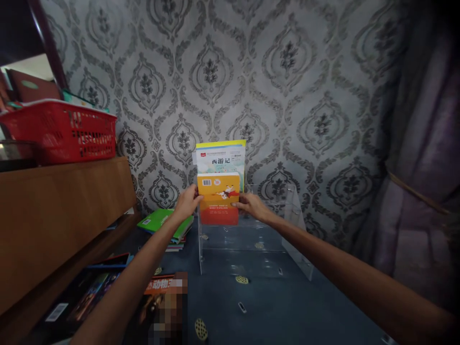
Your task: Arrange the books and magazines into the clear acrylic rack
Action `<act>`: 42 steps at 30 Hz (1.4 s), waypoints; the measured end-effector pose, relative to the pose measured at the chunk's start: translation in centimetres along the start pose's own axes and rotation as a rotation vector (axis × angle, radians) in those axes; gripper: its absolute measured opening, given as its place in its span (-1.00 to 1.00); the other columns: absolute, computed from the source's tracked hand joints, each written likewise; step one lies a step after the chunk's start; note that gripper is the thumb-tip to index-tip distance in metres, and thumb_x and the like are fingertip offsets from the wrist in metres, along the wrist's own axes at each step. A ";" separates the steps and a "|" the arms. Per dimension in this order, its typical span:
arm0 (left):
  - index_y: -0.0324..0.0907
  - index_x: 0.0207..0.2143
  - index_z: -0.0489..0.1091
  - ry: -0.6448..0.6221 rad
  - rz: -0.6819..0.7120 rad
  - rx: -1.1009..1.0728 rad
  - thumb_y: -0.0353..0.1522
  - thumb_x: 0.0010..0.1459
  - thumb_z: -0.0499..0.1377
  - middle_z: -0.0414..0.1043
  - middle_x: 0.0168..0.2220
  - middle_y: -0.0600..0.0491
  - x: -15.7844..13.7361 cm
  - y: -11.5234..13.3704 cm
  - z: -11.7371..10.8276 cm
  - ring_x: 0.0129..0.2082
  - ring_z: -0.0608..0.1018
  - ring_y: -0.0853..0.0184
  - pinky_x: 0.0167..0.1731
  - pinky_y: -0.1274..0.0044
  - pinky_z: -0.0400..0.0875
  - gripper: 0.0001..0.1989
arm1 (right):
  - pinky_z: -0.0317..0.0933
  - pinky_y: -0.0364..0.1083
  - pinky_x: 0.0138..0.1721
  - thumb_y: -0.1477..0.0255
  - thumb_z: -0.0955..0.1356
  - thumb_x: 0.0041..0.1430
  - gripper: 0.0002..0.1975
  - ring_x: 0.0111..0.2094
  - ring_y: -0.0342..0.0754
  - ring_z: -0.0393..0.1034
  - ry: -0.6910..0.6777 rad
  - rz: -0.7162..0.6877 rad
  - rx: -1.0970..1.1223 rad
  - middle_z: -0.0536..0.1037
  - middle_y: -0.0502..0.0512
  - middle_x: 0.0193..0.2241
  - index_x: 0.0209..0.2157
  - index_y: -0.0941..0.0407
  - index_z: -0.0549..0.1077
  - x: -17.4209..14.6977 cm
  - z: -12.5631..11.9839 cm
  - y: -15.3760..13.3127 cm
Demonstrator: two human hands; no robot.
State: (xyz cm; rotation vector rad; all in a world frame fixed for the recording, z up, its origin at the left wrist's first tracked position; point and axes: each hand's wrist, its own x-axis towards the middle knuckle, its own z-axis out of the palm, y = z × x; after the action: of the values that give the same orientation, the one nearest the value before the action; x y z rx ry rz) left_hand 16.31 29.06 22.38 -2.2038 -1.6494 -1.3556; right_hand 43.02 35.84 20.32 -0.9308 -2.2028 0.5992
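**Orange book held in both hands by a clear stand**

From here I see the orange book (218, 211) upright between the left hand (187, 200) and the right hand (253, 207), each grasping a side edge. It overlaps a pale book (221, 162) behind; whether it touches the glossy, flat-panelled plastic stand (299, 235), I can't tell. Scrolling grey wallpaper (287, 57) rises beyond. The orange cover deepens to red below, with a barcode and a small drawn figure.
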 end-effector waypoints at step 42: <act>-0.13 -0.08 0.23 -0.050 -0.042 0.197 -0.39 0.17 0.19 0.51 -0.31 0.03 -1.2 1.3 0.0 -0.27 0.55 0.19 -0.27 0.46 0.33 -0.73 | 0.16 -0.12 -0.31 0.27 0.36 0.26 -0.71 -0.15 0.10 0.48 0.107 0.095 -0.466 0.62 0.19 -0.17 -0.03 0.08 0.41 -0.7 1.3 -1.1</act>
State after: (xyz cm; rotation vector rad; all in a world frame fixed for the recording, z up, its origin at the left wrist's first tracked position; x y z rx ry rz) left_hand 17.26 27.65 22.15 -2.1189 -1.7714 -1.1013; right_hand 41.94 34.42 19.89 -1.2756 -2.2500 0.0667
